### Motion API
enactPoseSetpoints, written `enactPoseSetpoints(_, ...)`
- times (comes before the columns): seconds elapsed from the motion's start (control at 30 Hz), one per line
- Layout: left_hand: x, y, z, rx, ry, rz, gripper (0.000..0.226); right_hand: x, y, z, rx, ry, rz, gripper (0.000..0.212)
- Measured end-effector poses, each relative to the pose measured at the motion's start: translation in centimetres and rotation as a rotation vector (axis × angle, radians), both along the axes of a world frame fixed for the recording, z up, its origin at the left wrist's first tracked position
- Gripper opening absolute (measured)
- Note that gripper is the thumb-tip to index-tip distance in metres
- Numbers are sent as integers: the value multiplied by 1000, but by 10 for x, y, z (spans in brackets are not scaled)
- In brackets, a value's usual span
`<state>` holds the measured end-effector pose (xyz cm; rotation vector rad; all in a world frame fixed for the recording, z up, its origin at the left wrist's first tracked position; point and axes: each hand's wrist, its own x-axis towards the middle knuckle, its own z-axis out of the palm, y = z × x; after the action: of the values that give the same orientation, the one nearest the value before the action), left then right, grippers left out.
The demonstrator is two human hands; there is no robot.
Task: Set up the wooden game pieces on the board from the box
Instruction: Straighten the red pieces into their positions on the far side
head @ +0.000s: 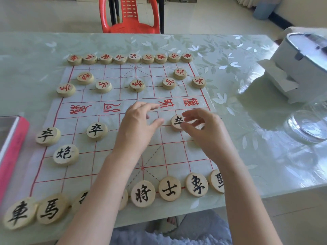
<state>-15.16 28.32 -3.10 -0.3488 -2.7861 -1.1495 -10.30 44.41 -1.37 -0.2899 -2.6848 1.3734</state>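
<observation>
The paper board (113, 96), printed with a red grid, lies flat on the table (230, 55), which has a floral cover.

Red pieces (134, 57): nine stand in a row along the far edge. Two more sit one rank in, and five are spread across the rank nearer the middle.

Black pieces (143, 193): a row runs along the near edge, with some of it hidden behind the two forearms. Three more black pieces stand on the left half of the near side.

The left hand (137, 126) is over the middle of the board, palm down. Its fingers (148, 105) are loosely bent and apart, and nothing shows in them.

The right hand (207, 131) is just beside the black soldier piece (177, 122), which lies flat on the board right of centre. The thumb tip overlaps that piece's right edge, and the other fingers arch above it, slightly spread. It cannot be told whether the piece is pinched or only touched.

A pink box (12, 144) lies at the table's left edge, just beside the board. A white appliance (307, 64) and a glass vessel (307, 124) stand at the right end of the table. A red chair (131, 15) stands beyond the far side.
</observation>
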Motion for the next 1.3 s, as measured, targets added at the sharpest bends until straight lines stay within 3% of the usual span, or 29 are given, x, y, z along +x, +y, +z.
enactPoseSetpoints(0.2, 16, -65, 7, 42, -36, 77, 29, -8, -53, 0, -70, 48, 64, 20)
enactPoseSetpoints(0.43, 5, -141, 25, 66, -75, 158, 23, -53, -122, 5, 28, 14, 221, 23)
enactPoseSetpoints(0.7, -83, -204, 25, -82, -85, 325, 36, -134, -170, 6, 195, -22, 131, 41)
enactPoseSetpoints(1.07, -132, -203, 0, -170, -144, 452, 71, -187, -202, -17, 333, -164, 4, 73)
enactPoseSetpoints(1.2, -139, -200, -6, -179, -130, 489, 74, -192, -203, -22, 352, -162, 14, 63)
enactPoseSetpoints(1.3, -143, -202, -10, -163, -130, 465, 62, -194, -200, -23, 320, -145, 58, 44)
